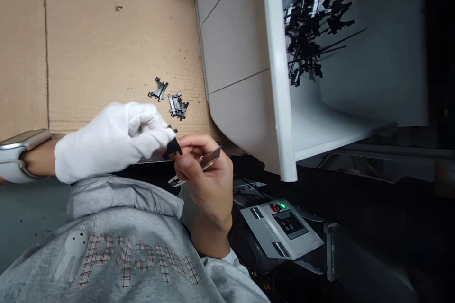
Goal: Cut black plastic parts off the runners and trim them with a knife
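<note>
At the left, a pale watch (26,144) sits on the wrist behind the white-gloved left grip (113,141). This grip is closed to a narrow pinch on the far end of a small black part (173,147), just off the near edge of the brown surface (106,52). Beyond it, more loose black pieces (158,89) lie on the surface, two of them overlapping.

The part looks like moulded plastic to me: light, stiff, fairly smooth, so cloth fingertips might slide on it. Its thin stubs and notched corners could snap if bent; I'd pinch the broad middle and leave those free.

To the right, the bare right grip (208,175) curls around a small metal tool (213,155), thumb and forefinger meeting the part's right side. Farther right stands a white bin (245,52), a tangled black heap (309,33) inside; nearer, a control box (261,234) shows a green light.
</note>
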Tool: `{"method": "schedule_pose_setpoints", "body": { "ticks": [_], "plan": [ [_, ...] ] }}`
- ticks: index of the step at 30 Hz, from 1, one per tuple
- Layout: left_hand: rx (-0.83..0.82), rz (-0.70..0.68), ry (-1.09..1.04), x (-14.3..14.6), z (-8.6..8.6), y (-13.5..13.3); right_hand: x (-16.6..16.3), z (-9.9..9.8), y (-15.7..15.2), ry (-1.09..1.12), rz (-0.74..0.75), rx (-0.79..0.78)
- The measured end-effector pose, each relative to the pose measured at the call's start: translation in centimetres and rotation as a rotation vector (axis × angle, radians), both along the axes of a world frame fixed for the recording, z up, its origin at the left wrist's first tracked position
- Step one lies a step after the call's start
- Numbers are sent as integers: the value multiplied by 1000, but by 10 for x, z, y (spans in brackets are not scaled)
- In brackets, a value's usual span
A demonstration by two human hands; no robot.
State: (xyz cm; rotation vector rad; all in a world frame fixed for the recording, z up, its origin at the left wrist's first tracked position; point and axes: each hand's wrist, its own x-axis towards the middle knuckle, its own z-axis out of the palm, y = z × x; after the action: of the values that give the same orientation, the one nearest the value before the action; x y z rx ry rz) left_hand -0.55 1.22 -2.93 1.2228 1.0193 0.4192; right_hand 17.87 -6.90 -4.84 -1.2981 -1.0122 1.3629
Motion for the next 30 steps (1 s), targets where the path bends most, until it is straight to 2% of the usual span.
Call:
{"method": "schedule_pose_setpoints", "body": {
  "ticks": [4, 7, 12, 16, 21, 24, 26, 28, 30],
  "plan": [
    [35, -69, -26, -4, 2, 1, -4, 3, 4, 116, -43, -77],
    [71, -126, -77, -8, 3, 2, -3, 8, 9, 200, -11, -159],
    [30, -120, -77, -11, 2, 5, 1, 13, 14, 324, 80, -213],
    [52, -227, -56, -9, 2, 9, 5, 13, 16, 271, 119, -177],
    [84, -274, 4, -3, 3, 9, 7, 12, 18, 110, 90, -93],
    [244, -354, 175, -7, 10, 18, 6, 9, 21, -7, 40, -37],
    [400, -396, 378, -13, 16, 33, 6, 7, 23, -139, -8, -7],
    [565, -388, 615, -22, 20, 53, 5, 5, 25, -329, -41, 17],
    [713, -308, 861, -30, 20, 74, 2, 4, 30, -515, -26, 50]
  ]
}}
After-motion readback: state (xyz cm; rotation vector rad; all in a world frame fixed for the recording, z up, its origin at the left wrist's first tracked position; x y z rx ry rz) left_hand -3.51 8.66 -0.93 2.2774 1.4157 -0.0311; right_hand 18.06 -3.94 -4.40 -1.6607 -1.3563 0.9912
